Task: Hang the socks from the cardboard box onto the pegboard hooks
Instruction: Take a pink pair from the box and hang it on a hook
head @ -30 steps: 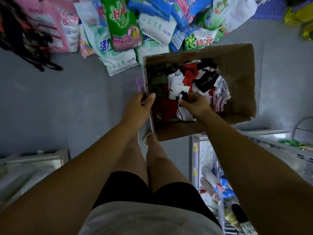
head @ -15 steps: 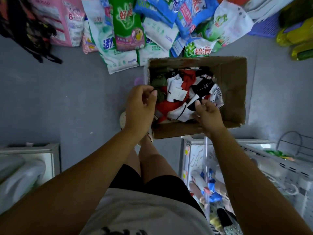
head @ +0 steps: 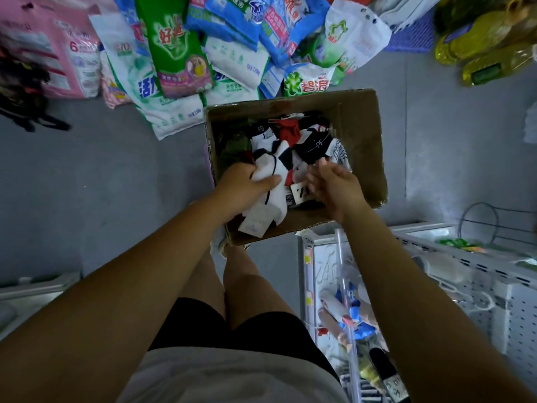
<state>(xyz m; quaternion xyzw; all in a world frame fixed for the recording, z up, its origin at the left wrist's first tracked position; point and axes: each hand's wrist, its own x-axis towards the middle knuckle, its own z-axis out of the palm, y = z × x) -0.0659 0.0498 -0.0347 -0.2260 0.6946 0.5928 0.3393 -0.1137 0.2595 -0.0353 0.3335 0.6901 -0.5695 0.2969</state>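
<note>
A brown cardboard box (head: 363, 135) stands open on the grey floor in front of me, filled with a heap of socks (head: 308, 141) in white, black, red and green. My left hand (head: 242, 187) grips a white pair of socks with black trim (head: 271, 196), a paper tag hanging from its lower end, over the box's near left corner. My right hand (head: 334, 184) hovers over the box beside it, fingers loosely spread, holding nothing. The white pegboard (head: 499, 289) with hooks sits at the lower right.
Bags of washing powder (head: 180, 62) lie piled beyond the box. Yellow oil bottles (head: 479, 50) sit at the top right. A white rack (head: 343, 312) with hung socks stands right of my legs. A wire stand (head: 482, 219) rises near the pegboard.
The white pair has passed from my right hand to my left, which now grips it over the box's near left corner. My right hand has let go and opened.
</note>
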